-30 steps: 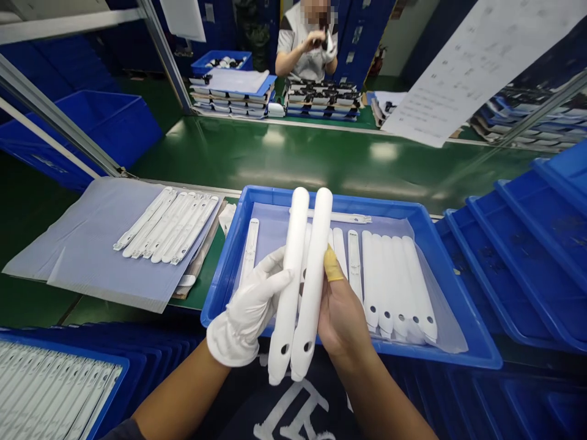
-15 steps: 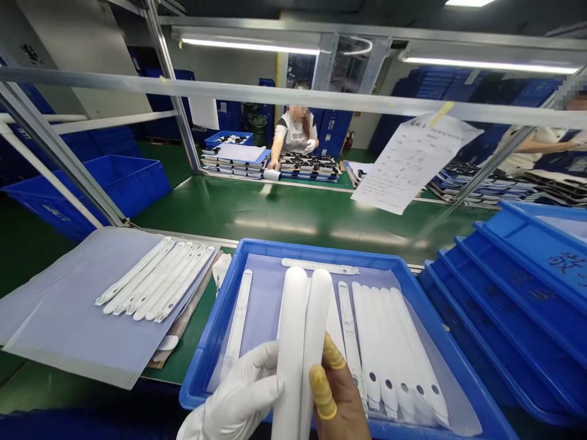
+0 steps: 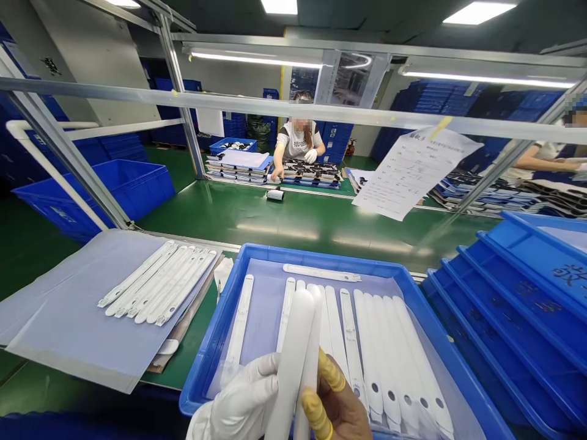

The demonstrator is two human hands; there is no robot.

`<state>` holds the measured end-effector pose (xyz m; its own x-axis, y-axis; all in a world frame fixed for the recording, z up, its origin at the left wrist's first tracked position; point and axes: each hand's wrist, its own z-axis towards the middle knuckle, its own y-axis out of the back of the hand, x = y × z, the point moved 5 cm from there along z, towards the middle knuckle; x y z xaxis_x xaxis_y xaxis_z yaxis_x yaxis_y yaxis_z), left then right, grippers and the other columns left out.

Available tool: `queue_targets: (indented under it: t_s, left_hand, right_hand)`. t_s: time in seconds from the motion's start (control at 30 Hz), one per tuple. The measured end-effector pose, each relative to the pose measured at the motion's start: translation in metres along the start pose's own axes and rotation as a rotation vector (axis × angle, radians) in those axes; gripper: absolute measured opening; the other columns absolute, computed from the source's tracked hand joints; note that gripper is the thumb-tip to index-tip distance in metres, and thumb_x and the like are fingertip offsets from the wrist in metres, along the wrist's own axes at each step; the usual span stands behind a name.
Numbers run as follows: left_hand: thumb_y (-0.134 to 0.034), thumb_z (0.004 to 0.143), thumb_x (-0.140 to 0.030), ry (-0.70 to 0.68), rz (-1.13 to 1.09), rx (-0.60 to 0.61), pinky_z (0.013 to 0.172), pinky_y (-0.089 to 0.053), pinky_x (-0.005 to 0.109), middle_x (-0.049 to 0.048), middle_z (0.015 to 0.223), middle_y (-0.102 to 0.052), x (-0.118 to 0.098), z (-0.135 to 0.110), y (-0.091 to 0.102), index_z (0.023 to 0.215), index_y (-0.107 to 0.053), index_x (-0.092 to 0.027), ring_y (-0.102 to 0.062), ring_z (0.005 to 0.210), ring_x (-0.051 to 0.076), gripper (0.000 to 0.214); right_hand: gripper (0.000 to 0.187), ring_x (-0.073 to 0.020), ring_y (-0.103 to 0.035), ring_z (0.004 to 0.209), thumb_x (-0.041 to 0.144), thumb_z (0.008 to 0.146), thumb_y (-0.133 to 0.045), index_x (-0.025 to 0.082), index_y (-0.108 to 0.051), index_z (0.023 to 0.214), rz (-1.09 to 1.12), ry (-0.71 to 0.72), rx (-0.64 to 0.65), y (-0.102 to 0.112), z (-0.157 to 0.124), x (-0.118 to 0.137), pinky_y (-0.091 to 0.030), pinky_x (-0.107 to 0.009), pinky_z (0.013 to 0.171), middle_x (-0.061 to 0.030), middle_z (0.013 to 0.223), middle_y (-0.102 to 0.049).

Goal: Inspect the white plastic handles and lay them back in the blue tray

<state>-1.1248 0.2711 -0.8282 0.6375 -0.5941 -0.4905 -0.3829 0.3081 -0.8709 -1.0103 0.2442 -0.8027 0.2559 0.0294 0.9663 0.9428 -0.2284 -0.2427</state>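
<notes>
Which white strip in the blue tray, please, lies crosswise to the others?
The white strip beside the far rim of the blue tray lies crosswise; the other strips run lengthwise.

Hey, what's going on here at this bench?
A person at a green-topped line holds two long white plastic parts between a gloved left hand and a right hand wearing yellow finger cots. More white parts lie in a blue tray just beyond. Across the line, a co-worker works beside stacked trays.
</notes>
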Motion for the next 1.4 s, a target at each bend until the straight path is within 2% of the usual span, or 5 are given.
queue_targets:
  t_s: [0.47, 0.7, 0.9, 1.07, 1.4]
  left_hand:
    - [-0.061, 0.094, -0.031, -0.016, -0.183, -0.260, 0.091, -0.057, 0.026, 0.0070, 0.095, -0.078, -0.022, 0.021, 0.006, 0.106, -0.076, -0.014, -0.074, 0.093, 0.019, 0.025]
    - [-0.065, 0.088, -0.043, -0.159, 0.723, -0.531, 0.080, -0.056, 0.030, 0.0067, 0.101, -0.073, -0.085, 0.040, 0.060, 0.115, -0.064, -0.017, -0.070, 0.087, 0.017, 0.037]
    - [-0.070, 0.083, -0.019, 0.029, 1.312, -0.679, 0.080, -0.053, 0.038, 0.0002, 0.078, -0.063, -0.085, 0.050, 0.119, 0.091, -0.063, -0.013, -0.062, 0.075, 0.017, 0.012]
    - [-0.063, 0.090, -0.018, 0.184, 1.733, -0.698, 0.098, -0.049, 0.046, 0.0103, 0.122, -0.063, -0.071, 0.051, 0.120, 0.127, -0.057, -0.015, -0.062, 0.107, 0.023, 0.037]
    - [-0.048, 0.100, -0.021, 0.358, 2.196, -0.577, 0.094, -0.053, 0.042, 0.0107, 0.127, -0.062, -0.060, 0.057, 0.094, 0.126, -0.058, -0.016, -0.063, 0.112, 0.023, 0.029]
  right_hand:
    - [0.062, -0.0100, -0.062, 0.061, 0.032, 0.071, -0.084, 0.026, -0.064, 0.130, 0.027, -0.200, 0.172, -0.028, 0.054, 0.017, -0.056, -0.023, 0.052, 0.0067, 0.078, -0.059]
    - [0.050, -0.0104, -0.064, 0.052, 0.024, 0.078, -0.073, 0.021, -0.058, 0.125, -0.336, -0.171, 0.190, -0.036, 0.117, -0.014, -0.060, -0.027, 0.052, 0.0087, 0.075, -0.056]
    - [0.045, -0.0110, -0.060, 0.044, 0.017, 0.080, -0.074, 0.016, -0.057, 0.123, -0.554, -0.235, 0.243, -0.049, 0.138, -0.076, -0.054, -0.027, 0.050, 0.0080, 0.070, -0.058]
    - [0.029, -0.0090, -0.061, 0.058, 0.019, 0.094, -0.062, 0.015, -0.057, 0.122, -0.685, -0.337, 0.357, -0.047, 0.130, -0.108, -0.056, -0.025, 0.056, -0.0014, 0.093, -0.067]
    - [0.040, -0.0203, -0.067, 0.110, 0.011, 0.090, -0.049, 0.019, -0.054, 0.129, -0.696, -0.307, 0.520, -0.028, 0.087, -0.104, -0.062, -0.028, 0.078, -0.0128, 0.136, -0.054]
